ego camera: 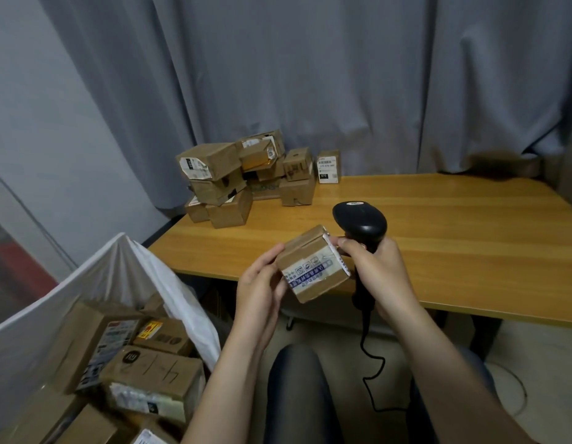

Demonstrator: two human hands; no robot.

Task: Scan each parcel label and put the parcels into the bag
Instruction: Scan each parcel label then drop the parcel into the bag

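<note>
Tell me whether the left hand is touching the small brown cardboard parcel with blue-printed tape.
Touching. The head view shows the left hand with its thumb against the left edge of the small brown cardboard parcel.

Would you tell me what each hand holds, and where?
Left hand holds the cardboard parcel by its left side; right hand grips the barcode scanner by its handle.
</note>
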